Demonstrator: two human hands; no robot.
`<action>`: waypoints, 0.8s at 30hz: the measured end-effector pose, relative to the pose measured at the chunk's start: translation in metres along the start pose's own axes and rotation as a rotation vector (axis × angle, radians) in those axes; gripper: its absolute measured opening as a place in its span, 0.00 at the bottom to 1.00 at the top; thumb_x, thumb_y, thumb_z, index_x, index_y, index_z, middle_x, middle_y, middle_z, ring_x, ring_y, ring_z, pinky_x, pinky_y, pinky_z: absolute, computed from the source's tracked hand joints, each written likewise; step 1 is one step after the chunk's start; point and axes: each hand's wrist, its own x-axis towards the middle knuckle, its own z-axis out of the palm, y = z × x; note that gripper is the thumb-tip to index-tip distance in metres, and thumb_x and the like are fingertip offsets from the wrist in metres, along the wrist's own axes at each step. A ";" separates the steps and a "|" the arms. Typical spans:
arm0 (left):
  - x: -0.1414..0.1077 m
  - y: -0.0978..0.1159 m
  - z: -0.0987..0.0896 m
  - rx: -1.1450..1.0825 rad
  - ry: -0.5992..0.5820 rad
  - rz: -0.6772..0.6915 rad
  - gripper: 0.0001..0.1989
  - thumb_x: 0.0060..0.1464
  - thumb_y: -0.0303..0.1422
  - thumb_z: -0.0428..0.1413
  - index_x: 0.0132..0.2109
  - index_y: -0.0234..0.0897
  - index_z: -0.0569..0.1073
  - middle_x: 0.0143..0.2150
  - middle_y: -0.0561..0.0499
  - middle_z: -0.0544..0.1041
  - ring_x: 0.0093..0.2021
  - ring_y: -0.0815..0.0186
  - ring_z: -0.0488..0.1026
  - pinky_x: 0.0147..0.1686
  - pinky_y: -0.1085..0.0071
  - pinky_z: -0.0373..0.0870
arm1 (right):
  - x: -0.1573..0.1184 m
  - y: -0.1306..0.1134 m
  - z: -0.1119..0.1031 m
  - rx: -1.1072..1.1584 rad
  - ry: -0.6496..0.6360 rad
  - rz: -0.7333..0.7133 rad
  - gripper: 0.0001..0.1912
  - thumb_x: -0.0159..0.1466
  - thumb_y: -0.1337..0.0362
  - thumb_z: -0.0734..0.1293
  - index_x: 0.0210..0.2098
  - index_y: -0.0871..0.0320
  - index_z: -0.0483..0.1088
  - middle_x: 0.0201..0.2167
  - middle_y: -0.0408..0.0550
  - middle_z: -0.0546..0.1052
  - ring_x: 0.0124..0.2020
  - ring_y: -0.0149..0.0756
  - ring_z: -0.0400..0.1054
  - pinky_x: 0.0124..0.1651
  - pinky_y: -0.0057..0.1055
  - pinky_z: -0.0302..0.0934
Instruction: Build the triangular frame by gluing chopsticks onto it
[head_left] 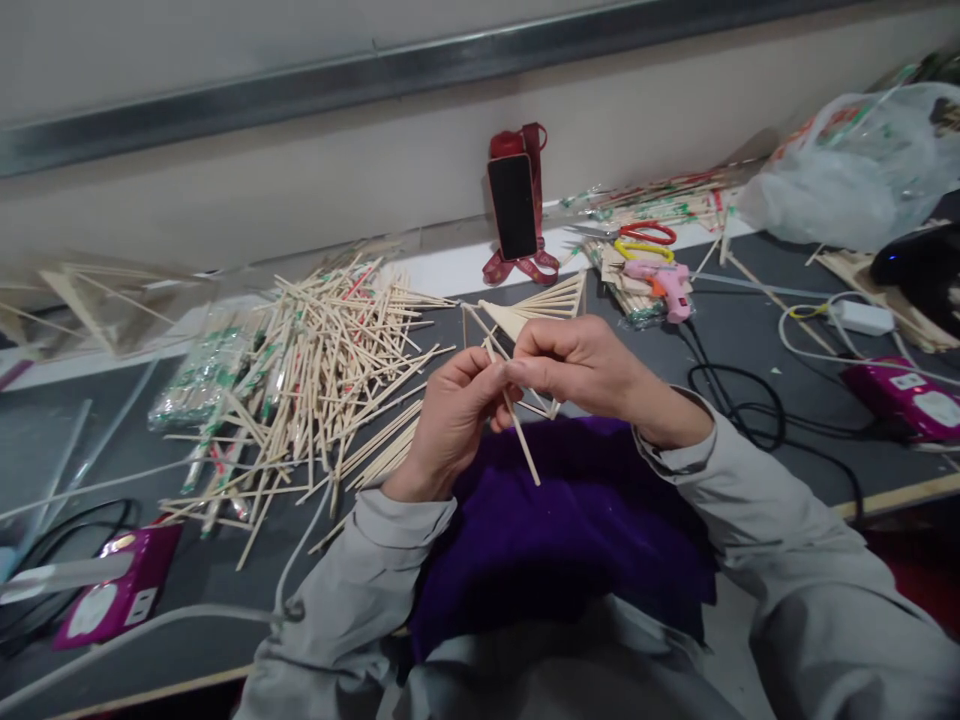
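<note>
A thin wooden chopstick (525,441) slants down between my hands, over the purple cloth on my lap. My left hand (459,412) is closed around its upper part, thumb against fingers. The thumb and forefinger of my right hand (581,368) are pinched together beside my left thumb, at the stick; what lies between those fingertips is hidden. Just behind my hands, a fan-shaped frame of glued chopsticks (517,315) rests on the grey table, partly covered by them. To the left lies a big heap of loose chopsticks (322,370).
Wrapped chopstick packs (206,365) lie left of the heap. A phone (513,207) leans upright near the wall. Scissors (645,240) and a pink glue gun (667,285) lie right of the frame. Black cables (739,400), a purple power box (904,397) and a plastic bag (847,170) are farther right.
</note>
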 end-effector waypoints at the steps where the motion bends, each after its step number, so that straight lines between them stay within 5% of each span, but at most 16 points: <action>1: 0.000 0.000 0.000 0.008 -0.001 -0.005 0.16 0.50 0.40 0.66 0.30 0.34 0.69 0.21 0.57 0.73 0.14 0.77 0.66 0.13 0.83 0.60 | 0.000 -0.001 0.000 -0.009 -0.007 -0.007 0.20 0.64 0.54 0.67 0.21 0.60 0.65 0.17 0.38 0.64 0.22 0.25 0.57 0.29 0.25 0.51; 10: -0.002 0.003 0.002 0.013 0.012 -0.008 0.16 0.49 0.39 0.66 0.30 0.34 0.70 0.22 0.55 0.75 0.15 0.77 0.67 0.15 0.83 0.62 | 0.000 0.003 -0.010 -0.057 0.078 -0.065 0.11 0.61 0.60 0.70 0.28 0.60 0.67 0.24 0.40 0.69 0.25 0.25 0.59 0.30 0.25 0.53; 15: -0.002 0.005 0.004 0.015 0.015 -0.028 0.15 0.48 0.38 0.67 0.30 0.34 0.69 0.23 0.55 0.76 0.15 0.77 0.66 0.14 0.83 0.61 | -0.001 -0.001 -0.023 -0.028 0.181 -0.028 0.18 0.61 0.53 0.71 0.24 0.59 0.65 0.21 0.39 0.66 0.23 0.25 0.56 0.27 0.26 0.50; 19: -0.002 0.004 0.005 0.028 0.009 -0.047 0.16 0.48 0.38 0.67 0.30 0.34 0.69 0.23 0.55 0.76 0.15 0.77 0.66 0.14 0.83 0.61 | 0.002 -0.002 -0.021 -0.064 0.137 -0.018 0.23 0.65 0.50 0.65 0.22 0.59 0.63 0.19 0.39 0.62 0.23 0.25 0.54 0.27 0.26 0.48; 24: 0.001 0.000 0.003 0.026 0.000 -0.045 0.15 0.48 0.38 0.67 0.30 0.34 0.71 0.22 0.55 0.74 0.15 0.77 0.65 0.15 0.83 0.60 | 0.001 -0.001 -0.018 -0.115 0.070 -0.094 0.15 0.64 0.56 0.67 0.27 0.60 0.65 0.23 0.39 0.67 0.26 0.25 0.57 0.30 0.25 0.51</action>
